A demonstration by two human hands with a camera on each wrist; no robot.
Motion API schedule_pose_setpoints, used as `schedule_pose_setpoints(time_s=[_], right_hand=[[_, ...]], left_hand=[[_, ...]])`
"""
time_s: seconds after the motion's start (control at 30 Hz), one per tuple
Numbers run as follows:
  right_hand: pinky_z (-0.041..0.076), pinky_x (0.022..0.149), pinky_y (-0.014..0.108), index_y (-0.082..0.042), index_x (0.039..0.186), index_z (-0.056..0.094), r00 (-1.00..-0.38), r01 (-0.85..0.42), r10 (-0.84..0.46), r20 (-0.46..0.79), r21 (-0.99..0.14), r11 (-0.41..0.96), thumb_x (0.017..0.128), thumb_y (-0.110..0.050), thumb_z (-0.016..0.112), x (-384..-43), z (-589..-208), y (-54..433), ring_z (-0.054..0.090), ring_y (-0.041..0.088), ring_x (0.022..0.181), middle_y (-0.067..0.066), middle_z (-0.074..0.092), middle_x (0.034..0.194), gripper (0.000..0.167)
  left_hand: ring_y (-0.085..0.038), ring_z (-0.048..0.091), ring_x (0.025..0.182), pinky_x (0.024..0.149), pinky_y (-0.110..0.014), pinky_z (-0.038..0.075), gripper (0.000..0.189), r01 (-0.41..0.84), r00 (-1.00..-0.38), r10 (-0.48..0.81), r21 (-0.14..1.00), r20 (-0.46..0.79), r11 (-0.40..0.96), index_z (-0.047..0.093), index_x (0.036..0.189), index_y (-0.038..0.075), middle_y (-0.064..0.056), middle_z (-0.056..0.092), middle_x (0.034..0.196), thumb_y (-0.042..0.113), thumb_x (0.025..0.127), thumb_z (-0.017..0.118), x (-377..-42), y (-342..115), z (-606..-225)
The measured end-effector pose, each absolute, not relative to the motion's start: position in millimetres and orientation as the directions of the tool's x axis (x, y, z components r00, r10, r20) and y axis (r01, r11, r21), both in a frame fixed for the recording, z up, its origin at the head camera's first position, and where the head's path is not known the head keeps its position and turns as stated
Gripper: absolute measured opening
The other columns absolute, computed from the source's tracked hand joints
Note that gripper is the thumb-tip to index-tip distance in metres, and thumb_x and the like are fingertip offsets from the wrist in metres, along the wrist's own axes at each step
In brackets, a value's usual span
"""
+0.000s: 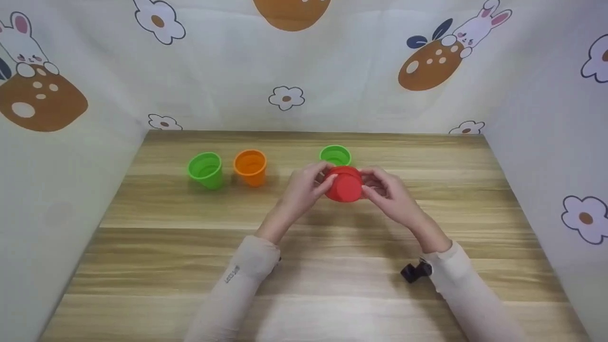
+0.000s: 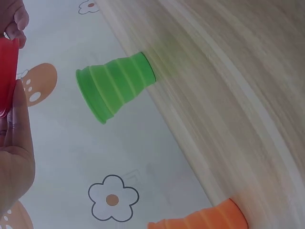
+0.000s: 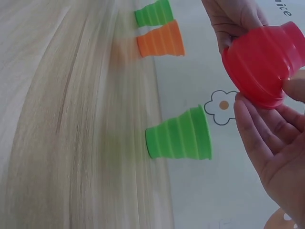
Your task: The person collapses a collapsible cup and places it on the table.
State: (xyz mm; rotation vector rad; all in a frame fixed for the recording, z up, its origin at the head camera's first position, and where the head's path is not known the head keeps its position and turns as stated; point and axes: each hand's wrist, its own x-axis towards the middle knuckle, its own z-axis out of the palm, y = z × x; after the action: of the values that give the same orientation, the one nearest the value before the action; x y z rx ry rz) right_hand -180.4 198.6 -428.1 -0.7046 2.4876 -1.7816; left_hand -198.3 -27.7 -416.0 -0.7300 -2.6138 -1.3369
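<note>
On the counter (image 1: pixel 332 294) we see an upright green cup (image 1: pixel 207 172), then an upright orange cup (image 1: pixel 251 168); next, the left hand (image 1: pixel 304 184) pinches the red cup (image 1: pixel 347 187), base towards us, held up in front of a second green cup (image 1: pixel 336 155), while the right hand (image 1: pixel 392 194) pinches its far side; we judge the red folds are being worked, and the next move calls for even pressure

On the left sleeve (image 1: pixel 228 304), toward seven o'clock in the head view, stands a small print (image 1: pixel 232 274); it seems to begin with "Lets", then becomes too blurred. Near two o'clock in the right wrist view, the wall cloth (image 3: pixel 188 81) bears letters (image 3: pixel 283 9) ending in "ice".
</note>
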Motion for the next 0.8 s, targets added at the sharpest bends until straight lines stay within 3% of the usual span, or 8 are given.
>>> schedule_pose_setpoints(time_s=[0.13,0.3,0.53,0.8], right_hand=[[0.057,0.090,0.021,0.011,0.133,0.049,-0.892,-0.318,-0.392,0.225,-0.929,0.190,0.091,0.007,0.060,-178,-427,198,0.065,0.004,0.103,0.017,0.064,0.116,0.043],[0.056,0.091,0.020,0.012,0.129,0.049,-0.909,-0.277,-0.367,0.200,-0.946,0.169,0.089,0.009,0.062,-177,-427,194,0.064,0.005,0.103,0.004,0.062,0.112,0.042],[0.058,0.083,0.018,0.011,0.122,0.051,-0.932,-0.279,-0.299,0.207,-0.934,0.223,0.085,0.012,0.062,-177,-430,189,0.064,0.004,0.095,0.007,0.063,0.106,0.038],[0.056,0.073,0.014,0.009,0.116,0.056,-0.947,-0.301,-0.208,0.245,-0.903,0.306,0.082,0.013,0.063,-175,-427,185,0.063,0.002,0.086,0.013,0.065,0.098,0.035]], left_hand=[[-0.021,0.070,0.093,0.082,-0.029,0.061,0.023,0.476,-0.878,0.354,0.681,0.323,0.557,0.068,0.116,0.005,-0.011,0.074,0.105,0.019,0.098,0.062,-197,-30,-414],[-0.020,0.070,0.095,0.085,-0.029,0.061,0.024,0.483,-0.875,0.351,0.626,0.332,0.612,0.068,0.116,0.007,-0.009,0.074,0.107,0.022,0.099,0.061,-196,-29,-414],[-0.021,0.070,0.095,0.086,-0.029,0.060,0.023,0.515,-0.857,0.368,0.600,0.361,0.612,0.068,0.114,0.006,-0.009,0.074,0.107,0.022,0.099,0.061,-195,-27,-415],[-0.021,0.066,0.093,0.082,-0.028,0.060,0.025,0.477,-0.857,0.435,0.745,0.276,0.467,0.062,0.119,0.005,-0.011,0.070,0.106,0.020,0.100,0.059,-194,-29,-416]])
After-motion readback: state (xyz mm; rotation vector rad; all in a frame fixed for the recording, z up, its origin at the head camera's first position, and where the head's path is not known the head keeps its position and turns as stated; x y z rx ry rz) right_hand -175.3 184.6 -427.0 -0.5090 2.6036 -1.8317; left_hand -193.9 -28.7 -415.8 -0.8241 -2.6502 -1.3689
